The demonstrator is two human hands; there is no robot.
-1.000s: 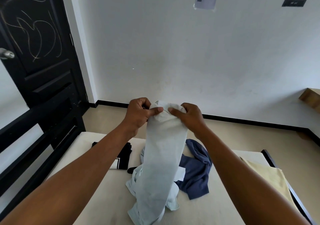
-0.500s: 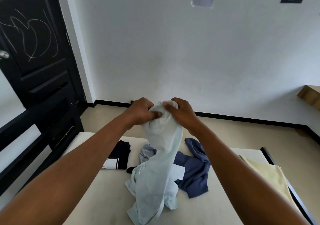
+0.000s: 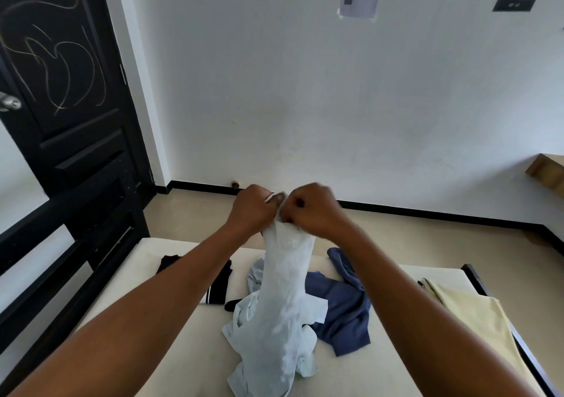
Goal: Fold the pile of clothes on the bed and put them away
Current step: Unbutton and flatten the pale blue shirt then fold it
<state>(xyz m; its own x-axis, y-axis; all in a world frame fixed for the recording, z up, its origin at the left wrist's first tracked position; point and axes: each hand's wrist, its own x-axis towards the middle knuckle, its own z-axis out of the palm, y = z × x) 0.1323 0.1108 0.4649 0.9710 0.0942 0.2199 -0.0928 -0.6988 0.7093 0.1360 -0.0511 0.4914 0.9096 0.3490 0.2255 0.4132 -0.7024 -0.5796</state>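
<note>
A pale blue shirt (image 3: 283, 299) hangs in a long bunched strip from my two hands down to the cream mattress (image 3: 171, 360). My left hand (image 3: 254, 207) and my right hand (image 3: 314, 209) grip its top end close together, fingers curled into the cloth. Behind it lies a crumpled dark blue garment (image 3: 341, 311). A folded black garment with white stripes (image 3: 218, 283) lies to the left, partly hidden by my left forearm.
A pale yellow cloth (image 3: 467, 314) lies at the mattress's right edge. The black bed frame (image 3: 70, 250) runs along the left, with a black door (image 3: 61, 91) behind it. A white wall stands ahead and a wooden shelf (image 3: 546, 172) at the right.
My hands have closed together and bunched the shirt's top end, which was spread flat between my thumbs a second ago. They have dropped slightly.
</note>
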